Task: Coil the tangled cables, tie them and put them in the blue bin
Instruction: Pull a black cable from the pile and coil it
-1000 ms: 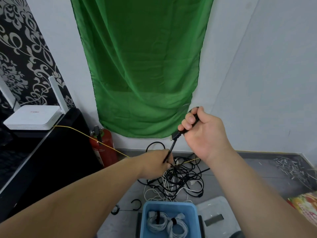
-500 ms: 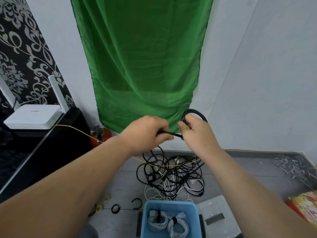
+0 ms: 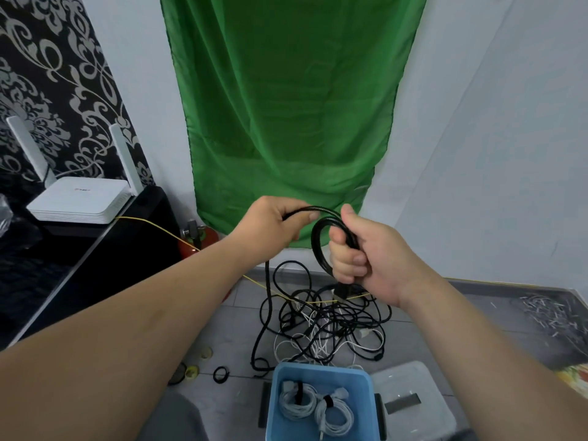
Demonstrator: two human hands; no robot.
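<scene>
Our right hand [image 3: 369, 253] curls tight around the black cable [image 3: 321, 246] loops so they stay round, while our left hand [image 3: 273, 224] pinches more cable to feed in.

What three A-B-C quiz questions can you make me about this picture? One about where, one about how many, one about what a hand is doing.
1. Where is the bin?
A) on the black table
B) on the floor, nearer the person than the cable pile
C) hanging on the wall

2. How many white coils lie in the bin?
A) none
B) five
C) two

3. What is the right hand doing?
A) gripping a loop of black cable
B) lying flat on the floor
C) holding the router

Answers:
1 B, the bin stands on the grey tiles below the pile.
2 C, two tied coils lie side by side in it.
3 A, its fingers curl round the loop, and the left hand holds the same cable.
</scene>
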